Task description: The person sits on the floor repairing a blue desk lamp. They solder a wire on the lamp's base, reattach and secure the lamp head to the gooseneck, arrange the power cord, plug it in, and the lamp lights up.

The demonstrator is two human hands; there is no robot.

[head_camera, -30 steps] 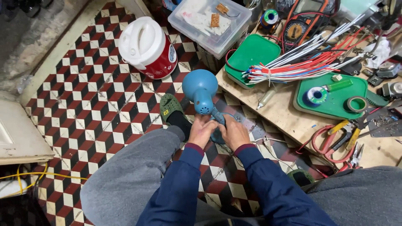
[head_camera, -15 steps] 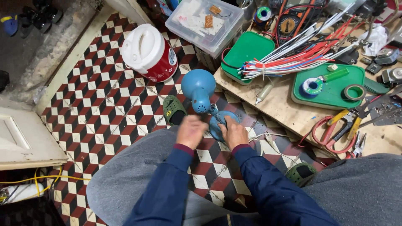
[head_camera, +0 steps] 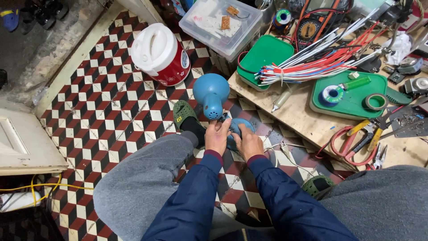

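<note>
Both the left hand [head_camera: 217,136] and the right hand [head_camera: 248,143] grip the round base of the blue desk lamp [head_camera: 213,96], which rests on the checkered floor just off the low table's [head_camera: 303,120] near edge (shade attached, base seemingly unopened).

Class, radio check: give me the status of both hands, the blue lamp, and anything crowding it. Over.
Left hand and right hand both gripping the blue desk lamp at its base. Lamp upright on tiled floor. Green clog beside it, low workboard close right.
</note>
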